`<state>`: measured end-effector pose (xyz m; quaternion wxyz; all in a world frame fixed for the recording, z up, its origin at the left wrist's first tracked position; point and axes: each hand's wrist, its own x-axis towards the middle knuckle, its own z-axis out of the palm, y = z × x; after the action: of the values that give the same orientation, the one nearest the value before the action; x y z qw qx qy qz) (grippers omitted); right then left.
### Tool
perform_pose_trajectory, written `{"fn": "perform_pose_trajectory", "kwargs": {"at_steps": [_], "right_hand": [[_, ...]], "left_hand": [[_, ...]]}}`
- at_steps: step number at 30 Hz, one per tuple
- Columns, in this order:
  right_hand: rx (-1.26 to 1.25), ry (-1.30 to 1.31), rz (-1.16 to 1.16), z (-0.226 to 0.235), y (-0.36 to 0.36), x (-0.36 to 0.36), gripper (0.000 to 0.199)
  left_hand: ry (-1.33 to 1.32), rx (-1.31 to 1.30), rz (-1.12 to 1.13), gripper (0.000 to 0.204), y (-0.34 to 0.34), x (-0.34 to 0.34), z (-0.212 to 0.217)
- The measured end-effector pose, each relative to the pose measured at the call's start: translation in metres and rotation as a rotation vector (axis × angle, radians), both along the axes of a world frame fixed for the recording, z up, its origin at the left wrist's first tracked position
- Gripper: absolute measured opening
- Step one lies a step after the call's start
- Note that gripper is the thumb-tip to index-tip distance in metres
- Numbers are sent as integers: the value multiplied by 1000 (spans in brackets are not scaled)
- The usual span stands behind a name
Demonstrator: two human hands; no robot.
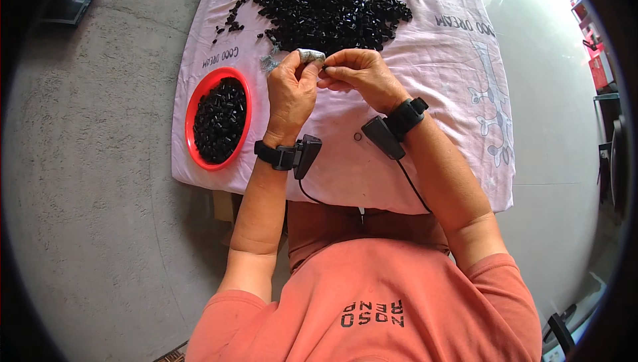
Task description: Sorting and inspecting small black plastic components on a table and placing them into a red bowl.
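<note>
Small black piece (324,68), mostly hidden, pinched at fingertips of right hand (364,76), up and right of red basin (211,166); left hand (291,93) adjoining, fingers curled, can't tell if gripping.

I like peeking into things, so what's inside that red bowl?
Inside the red bowl is a heap of small, shiny black pieces. Only the top ones show. They cover the bowl's bottom, so what lies underneath can't be seen.
</note>
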<state>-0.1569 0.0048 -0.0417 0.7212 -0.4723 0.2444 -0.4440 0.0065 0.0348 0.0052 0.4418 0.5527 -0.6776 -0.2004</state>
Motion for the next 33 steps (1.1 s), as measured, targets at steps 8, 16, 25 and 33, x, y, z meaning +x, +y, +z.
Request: {"fn": "perform_pose_trajectory", "kwargs": {"at_steps": [8,16,25,33], "right_hand": [[17,20,-36,0,0,1,17],[31,8,1,3,0,-4,21],[35,42,-6,1,-2,-4,20],[51,-18,-29,3,1,-1,19]], "left_hand": [[-13,24,-22,9,1,-2,3],[13,109,-29,12,3,-3,6],[282,76,22,12,2,-7,8],[159,51,22,9,4,-2,2]]}}
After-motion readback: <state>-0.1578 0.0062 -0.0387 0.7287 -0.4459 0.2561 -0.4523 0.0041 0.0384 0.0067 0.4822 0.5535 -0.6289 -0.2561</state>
